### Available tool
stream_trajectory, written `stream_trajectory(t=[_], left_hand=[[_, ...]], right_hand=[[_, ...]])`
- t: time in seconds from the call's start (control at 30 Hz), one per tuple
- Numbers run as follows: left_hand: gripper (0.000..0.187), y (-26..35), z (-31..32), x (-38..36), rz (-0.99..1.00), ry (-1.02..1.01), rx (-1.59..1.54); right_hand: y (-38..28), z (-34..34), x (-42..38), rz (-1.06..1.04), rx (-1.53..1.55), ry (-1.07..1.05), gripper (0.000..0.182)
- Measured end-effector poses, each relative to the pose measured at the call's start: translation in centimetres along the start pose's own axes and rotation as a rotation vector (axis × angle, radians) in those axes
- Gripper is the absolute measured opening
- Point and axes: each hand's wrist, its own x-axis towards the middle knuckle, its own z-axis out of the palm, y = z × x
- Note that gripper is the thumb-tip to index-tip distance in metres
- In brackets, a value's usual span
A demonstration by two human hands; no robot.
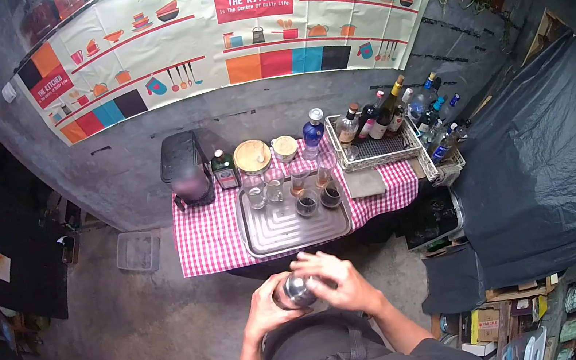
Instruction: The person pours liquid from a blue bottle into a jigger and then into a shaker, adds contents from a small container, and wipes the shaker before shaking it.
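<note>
In front of my waist I hold a shiny metal cocktail shaker (299, 291), seen from above with its rounded top toward me. My left hand (268, 311) is wrapped around the shaker's side. Over its right edge lies my right hand (339, 285), fingers stretched out and apart at the top, slightly smeared. Just past the hands, a metal tray (297, 235) rests on the table's checkered cloth (209, 237). Several glasses stand toward the tray's back, among them a tumbler (306, 207) with dark contents and a clear glass (255, 193).
A green bottle (225, 171), a round wooden-topped container (252, 157) and a blue bottle (313, 134) line the table's back. On the right stands a wire basket (374, 162) of bottles. A dark container (182, 158) is at the left; a plastic tub (138, 253) sits on the floor.
</note>
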Motion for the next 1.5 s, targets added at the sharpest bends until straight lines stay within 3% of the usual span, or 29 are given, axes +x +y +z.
stream_trajectory(t=[0.07,0.13,0.23,0.3,0.37,0.4,0.5,0.6,0.63,0.7,0.8,0.9,0.97,1.03,1.1,1.17,1.23,1.3,1.37,1.4,1.43,1.5], left_hand=[[0.074,-0.8,0.3,-0.2,-0.031,-0.033,-0.017],[0.074,-2.3,1.2,-0.3,-0.037,-0.079,-0.267],[0.074,-2.4,-0.2,0.4,0.031,-0.130,-0.022],[0.075,-0.8,-1.0,0.7,0.017,-0.030,-0.007],[0.079,-0.1,-1.6,0.7,0.112,0.024,0.083],[0.081,-0.2,-1.3,0.6,0.042,-0.013,0.106],[0.077,-1.0,0.3,1.0,-0.054,-0.091,-0.157],[0.074,-2.0,0.8,1.5,0.074,-0.024,-0.139],[0.074,-2.0,0.0,2.0,0.043,-0.142,-0.067],[0.076,-0.4,0.3,2.6,0.055,-0.011,-0.038],[0.071,0.1,1.6,3.2,-0.001,-0.028,-0.011],[0.073,-0.4,4.8,4.2,-0.057,-0.028,-0.308],[0.067,1.1,5.7,5.1,-0.081,0.019,-0.371],[0.068,-1.0,5.4,5.6,-0.036,-0.115,-0.282],[0.073,-0.5,6.8,6.0,0.080,0.099,-0.075],[0.070,1.7,8.0,5.9,-0.030,0.078,-0.062],[0.074,2.0,9.7,6.0,-0.109,0.019,-0.198],[0.071,1.4,11.6,6.2,-0.063,0.042,-0.257],[0.069,0.9,12.5,6.2,-0.095,0.140,-0.361],[0.066,0.3,12.5,6.2,0.031,0.173,-0.271],[0.068,-0.2,12.1,6.2,-0.085,0.115,-0.187],[0.071,0.9,13.0,6.2,-0.006,0.287,-0.118]], right_hand=[[0.1,0.5,1.5,0.059,-0.007,0.079,0.033],[-1.0,1.6,2.4,0.018,-0.022,0.068,0.036],[-1.6,2.8,1.6,-0.133,0.019,-0.114,0.037],[-1.5,2.0,0.6,-0.122,-0.006,-0.130,0.036],[-0.6,0.7,0.4,-0.003,-0.032,-0.049,0.035],[-0.5,0.2,1.0,0.035,-0.043,0.011,0.035],[-0.4,0.7,2.9,0.043,-0.017,0.122,0.035],[-1.2,1.1,2.4,-0.093,0.047,-0.024,0.034],[-0.6,1.0,1.8,-0.147,0.062,-0.063,0.032],[0.5,-0.5,1.0,-0.147,0.029,-0.072,0.033],[2.7,-3.5,2.2,-0.043,0.055,0.001,0.031],[2.8,-4.2,4.5,-0.099,0.024,0.044,0.034],[2.3,-4.3,4.2,-0.187,0.026,-0.052,0.033],[2.4,-4.7,2.6,-0.256,0.054,-0.142,0.030],[3.0,-6.8,1.8,-0.286,0.068,-0.160,0.030],[4.5,-8.9,1.1,-0.099,0.121,-0.109,0.030],[5.9,-10.1,2.0,-0.059,0.104,-0.030,0.032],[5.7,-9.8,2.8,-0.056,0.070,-0.046,0.032],[5.5,-9.7,2.1,-0.163,0.104,-0.171,0.030],[5.5,-9.8,1.4,-0.227,0.118,-0.216,0.030],[5.4,-10.1,0.9,-0.292,0.130,-0.262,0.031],[6.0,-11.7,0.3,-0.303,0.143,-0.294,0.030]])
